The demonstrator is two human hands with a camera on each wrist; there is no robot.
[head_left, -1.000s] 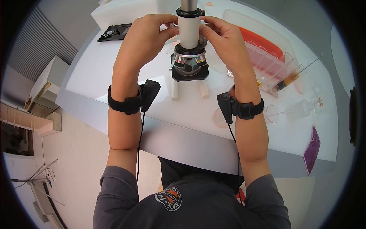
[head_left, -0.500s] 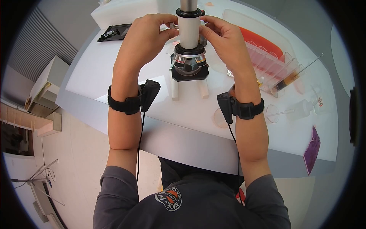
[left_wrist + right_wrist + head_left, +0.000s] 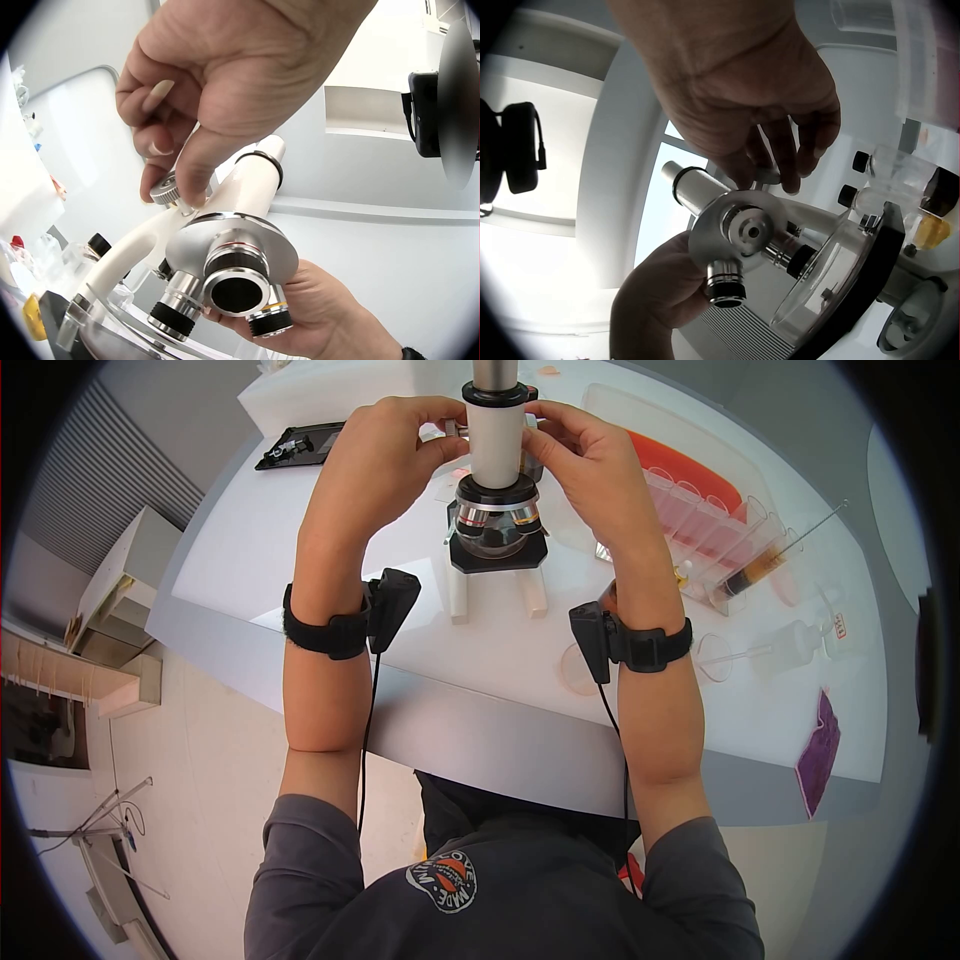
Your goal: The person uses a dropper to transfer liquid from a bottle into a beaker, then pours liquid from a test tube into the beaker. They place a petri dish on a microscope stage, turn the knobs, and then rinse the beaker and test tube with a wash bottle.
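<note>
A white microscope (image 3: 495, 445) stands upright on the table, its silver objectives (image 3: 526, 516) hanging over a black stage (image 3: 498, 557). A round clear dish (image 3: 793, 311) lies on that stage. To the left of the tube, my left hand (image 3: 385, 460) pinches a ridged silver focus knob (image 3: 166, 189) between thumb and fingers. On the opposite side, my right hand (image 3: 597, 465) has its thumb and fingers around the matching knob (image 3: 765, 175), partly hidden by the fingers. Both hands are level with each other beside the tube.
Right of the microscope stands a rack of clear tubes (image 3: 700, 525) with pink liquid, before a red-orange tray (image 3: 725, 470). A wash bottle (image 3: 795, 645), a glass dish (image 3: 577, 668) and a purple cloth (image 3: 820, 755) lie nearer. A black case (image 3: 300, 446) sits back left.
</note>
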